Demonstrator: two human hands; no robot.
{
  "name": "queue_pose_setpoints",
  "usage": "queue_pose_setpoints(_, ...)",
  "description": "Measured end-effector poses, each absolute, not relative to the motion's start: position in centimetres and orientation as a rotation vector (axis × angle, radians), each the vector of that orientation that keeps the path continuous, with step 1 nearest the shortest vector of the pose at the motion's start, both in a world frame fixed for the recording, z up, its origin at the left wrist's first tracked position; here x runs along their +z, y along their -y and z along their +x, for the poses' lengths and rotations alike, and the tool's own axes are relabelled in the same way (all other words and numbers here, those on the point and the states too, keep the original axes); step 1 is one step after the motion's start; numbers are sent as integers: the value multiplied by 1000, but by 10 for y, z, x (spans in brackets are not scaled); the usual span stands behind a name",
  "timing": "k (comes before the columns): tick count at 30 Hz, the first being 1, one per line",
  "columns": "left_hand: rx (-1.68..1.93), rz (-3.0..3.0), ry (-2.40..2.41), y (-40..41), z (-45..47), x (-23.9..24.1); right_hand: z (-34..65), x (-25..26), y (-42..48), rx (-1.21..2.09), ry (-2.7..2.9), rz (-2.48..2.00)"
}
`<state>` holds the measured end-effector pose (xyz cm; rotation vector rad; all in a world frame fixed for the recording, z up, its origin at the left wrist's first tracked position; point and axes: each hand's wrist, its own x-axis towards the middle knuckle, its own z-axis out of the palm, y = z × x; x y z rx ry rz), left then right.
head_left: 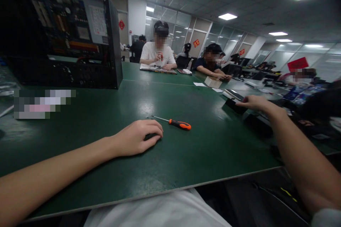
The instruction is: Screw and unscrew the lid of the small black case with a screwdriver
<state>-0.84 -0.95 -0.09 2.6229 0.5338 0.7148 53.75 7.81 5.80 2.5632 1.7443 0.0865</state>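
My left hand (140, 136) rests palm down on the green table (112, 170), loosely arched, thumb apart from the fingers. A dark patch shows under it; I see no object held there. Just beyond its fingertips lies a screwdriver (180, 124) with an orange and black handle, its thin shaft pointing left. Farther off at the right, my right hand (252, 102) is closed, with fingertips and thumb on the edge of a black box-like thing (234, 105). A flat piece with a silvery edge (231, 94) shows at its top; its kind is unclear.
An open black computer case (114, 42) stands at the left, its inner boards showing. A blurred-out item (44, 104) lies before it. Across the table sit a person in white (160, 53) and another in dark clothes (210, 62), near a small cardboard box (213, 82).
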Motion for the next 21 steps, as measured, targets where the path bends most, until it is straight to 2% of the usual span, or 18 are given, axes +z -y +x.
queue_pose_setpoints(8, 745, 2585, -534, 10, -8, 0, 517, 60, -93, -12, -1728, 2561)
queue_pose_setpoints(14, 877, 2459, -785, 8, -7, 1, 455, 88, -75, 17, -2058, 2462)
queue_pose_setpoints(16, 957, 2361, -882, 7, -7, 2, 417, 97, -61, -64, -2304, 2337)
queue_pose_setpoints(19, 1099, 2233, -896, 6, -10, 4, 349, 104, -32, -343, -2849, 1895)
queue_pose_setpoints(21, 1151, 2194, -866, 6, -14, 6, 303, 100, -11, -288, -3020, 1626)
